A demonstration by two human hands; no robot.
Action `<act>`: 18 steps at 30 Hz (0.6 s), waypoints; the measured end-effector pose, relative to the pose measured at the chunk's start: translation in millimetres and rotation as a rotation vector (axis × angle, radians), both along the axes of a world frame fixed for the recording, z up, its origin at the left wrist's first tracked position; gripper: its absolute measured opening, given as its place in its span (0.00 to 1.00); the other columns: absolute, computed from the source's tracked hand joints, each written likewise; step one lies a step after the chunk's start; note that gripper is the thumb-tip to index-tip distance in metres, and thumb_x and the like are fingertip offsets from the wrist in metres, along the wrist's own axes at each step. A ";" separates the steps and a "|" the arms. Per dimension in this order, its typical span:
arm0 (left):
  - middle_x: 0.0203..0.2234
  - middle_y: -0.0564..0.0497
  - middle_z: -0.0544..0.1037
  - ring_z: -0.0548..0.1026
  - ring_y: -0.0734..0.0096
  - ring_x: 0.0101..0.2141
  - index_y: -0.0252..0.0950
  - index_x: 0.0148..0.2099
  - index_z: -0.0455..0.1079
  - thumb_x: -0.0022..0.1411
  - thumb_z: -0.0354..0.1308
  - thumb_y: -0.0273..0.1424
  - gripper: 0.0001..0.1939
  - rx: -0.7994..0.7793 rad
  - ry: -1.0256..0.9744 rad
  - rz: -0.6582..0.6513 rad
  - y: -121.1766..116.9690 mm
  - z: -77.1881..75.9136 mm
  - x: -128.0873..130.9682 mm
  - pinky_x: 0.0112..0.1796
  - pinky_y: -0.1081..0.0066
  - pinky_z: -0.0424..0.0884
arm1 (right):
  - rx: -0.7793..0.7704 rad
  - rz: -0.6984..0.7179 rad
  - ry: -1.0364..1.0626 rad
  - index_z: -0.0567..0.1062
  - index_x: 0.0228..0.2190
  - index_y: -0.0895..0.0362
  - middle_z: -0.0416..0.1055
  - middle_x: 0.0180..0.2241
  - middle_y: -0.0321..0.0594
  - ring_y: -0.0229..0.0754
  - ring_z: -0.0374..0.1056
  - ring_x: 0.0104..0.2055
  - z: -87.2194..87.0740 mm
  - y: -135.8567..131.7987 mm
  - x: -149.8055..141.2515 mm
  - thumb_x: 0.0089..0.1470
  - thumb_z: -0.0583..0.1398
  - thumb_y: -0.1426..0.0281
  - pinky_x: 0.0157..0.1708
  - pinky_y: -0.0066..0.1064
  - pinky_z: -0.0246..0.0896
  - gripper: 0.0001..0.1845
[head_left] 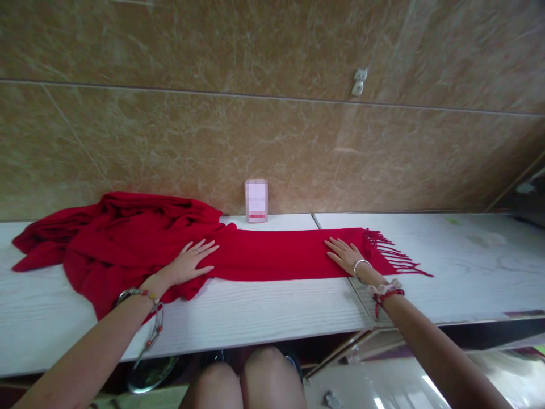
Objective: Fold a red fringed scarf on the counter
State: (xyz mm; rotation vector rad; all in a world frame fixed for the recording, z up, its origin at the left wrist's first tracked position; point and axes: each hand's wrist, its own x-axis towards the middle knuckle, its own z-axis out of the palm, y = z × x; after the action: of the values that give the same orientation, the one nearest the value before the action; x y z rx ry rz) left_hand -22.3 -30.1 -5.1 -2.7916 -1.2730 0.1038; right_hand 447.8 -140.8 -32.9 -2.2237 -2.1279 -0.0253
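Observation:
A red scarf [272, 255] lies on the white counter, smoothed into a flat band through the middle and bunched in a loose heap at the left. Its fringed end spreads toward the right. My left hand [191, 262] rests flat on the scarf where the heap meets the band, fingers spread. Near the fringe, my right hand [346, 255] also presses flat on the fabric with its fingers stretched out. Neither hand grips the cloth.
The white wood-grain counter [264, 312] runs along a brown tiled wall [213, 142]. A phone-like card [256, 200] with a blurred face leans upright against the wall behind the scarf. A small cat-shaped hook [359, 82] is on the wall. My knees [268, 378] are below the counter's front edge.

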 end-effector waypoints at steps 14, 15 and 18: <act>0.54 0.43 0.66 0.65 0.66 0.52 0.31 0.58 0.59 0.63 0.40 0.35 0.24 0.159 -0.025 -0.078 -19.1 -2.7 7.0 0.53 0.66 0.59 | 0.261 0.072 0.150 0.70 0.46 0.57 0.68 0.50 0.47 0.47 0.62 0.52 -10.1 14.3 12.5 0.54 0.52 0.66 0.53 0.43 0.54 0.19; 0.53 0.43 0.66 0.66 0.66 0.52 0.31 0.58 0.58 0.63 0.40 0.34 0.24 0.163 -0.020 -0.089 -25.0 0.6 9.6 0.53 0.66 0.60 | 0.260 0.060 0.154 0.70 0.46 0.57 0.68 0.49 0.47 0.47 0.63 0.52 -9.9 13.7 13.5 0.54 0.53 0.66 0.53 0.43 0.55 0.18; 0.56 0.45 0.63 0.64 0.66 0.53 0.35 0.60 0.54 0.59 0.44 0.28 0.26 0.172 -0.021 -0.157 -37.9 16.5 24.2 0.53 0.66 0.59 | 0.235 -0.022 0.149 0.71 0.45 0.55 0.67 0.50 0.46 0.49 0.62 0.52 -8.7 10.6 11.9 0.53 0.53 0.66 0.52 0.47 0.55 0.17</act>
State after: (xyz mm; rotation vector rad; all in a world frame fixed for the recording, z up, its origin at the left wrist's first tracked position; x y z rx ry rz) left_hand 1.9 -67.9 11.4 -2.7375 -1.0094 -0.0422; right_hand 459.7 -130.2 -41.5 -2.0467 -1.9153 -0.1020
